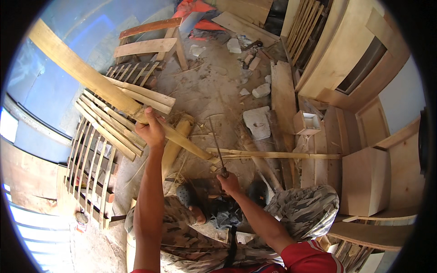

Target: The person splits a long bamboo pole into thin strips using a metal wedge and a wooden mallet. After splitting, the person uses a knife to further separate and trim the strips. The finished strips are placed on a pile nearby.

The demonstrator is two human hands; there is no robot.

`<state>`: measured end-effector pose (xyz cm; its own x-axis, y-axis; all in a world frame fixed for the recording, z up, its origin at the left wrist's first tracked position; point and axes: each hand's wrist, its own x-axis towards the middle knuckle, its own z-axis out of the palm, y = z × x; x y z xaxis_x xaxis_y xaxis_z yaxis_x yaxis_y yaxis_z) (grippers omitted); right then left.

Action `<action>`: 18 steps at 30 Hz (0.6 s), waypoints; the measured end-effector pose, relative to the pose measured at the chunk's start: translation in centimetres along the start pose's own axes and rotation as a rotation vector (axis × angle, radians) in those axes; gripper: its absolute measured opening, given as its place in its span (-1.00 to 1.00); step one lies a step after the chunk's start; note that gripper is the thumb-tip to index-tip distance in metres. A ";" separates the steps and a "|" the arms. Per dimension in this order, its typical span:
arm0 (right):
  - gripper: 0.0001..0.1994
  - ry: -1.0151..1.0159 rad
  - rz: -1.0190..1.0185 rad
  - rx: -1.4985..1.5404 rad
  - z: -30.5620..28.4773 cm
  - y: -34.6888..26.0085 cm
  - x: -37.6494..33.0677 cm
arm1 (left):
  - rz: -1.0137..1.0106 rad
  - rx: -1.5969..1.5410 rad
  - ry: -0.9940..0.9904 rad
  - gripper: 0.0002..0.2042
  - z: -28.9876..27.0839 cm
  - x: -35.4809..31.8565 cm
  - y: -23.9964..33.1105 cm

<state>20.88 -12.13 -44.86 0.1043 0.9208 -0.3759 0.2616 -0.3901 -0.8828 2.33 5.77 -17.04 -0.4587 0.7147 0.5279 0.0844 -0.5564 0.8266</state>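
My left hand [152, 130] is wrapped round a long split bamboo pole [86, 73], which slants from the upper left down toward the floor in front of me. The pole's narrower near end comes down close to the knife. In my right hand [230, 183] is the handle of a long, thin-bladed knife [215, 141], its dark blade pointing up and away, seen nearly edge-on. To the right of the blade, split bamboo strips [291, 155] stretch across the floor. A thicker bamboo piece [175, 143] lies beneath the held pole.
Several bamboo lengths [111, 125] rest on a slatted wooden frame [91, 170] at the left. Beyond them stands a wooden trestle [150, 45]. A pale stone block [257, 123], planks [283, 100] and a small open box [307, 123] lie ahead right; wooden cabinets [346, 59] line the right side.
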 end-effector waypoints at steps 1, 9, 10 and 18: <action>-0.60 0.114 -0.139 0.056 0.6 0.0 0.2 | -0.005 0.004 -0.014 -0.64 0.2 -0.2 0.2; -0.57 -0.295 0.592 0.121 -1.2 6.0 0.4 | -0.028 0.072 -0.032 -0.57 0.6 -0.1 0.5; -0.57 -0.349 0.624 0.331 -1.5 4.8 0.3 | -0.032 0.115 -0.015 -0.57 0.1 -0.4 0.5; -0.62 0.075 -0.094 -0.189 -1.4 -2.9 -1.4 | -0.021 0.121 0.006 -0.53 -0.6 0.0 -0.3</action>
<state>21.33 -12.23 -41.36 0.1402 0.9537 -0.2660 0.4484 -0.3007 -0.8417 1.80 5.68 -17.44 -0.4672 0.7228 0.5092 0.1806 -0.4858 0.8552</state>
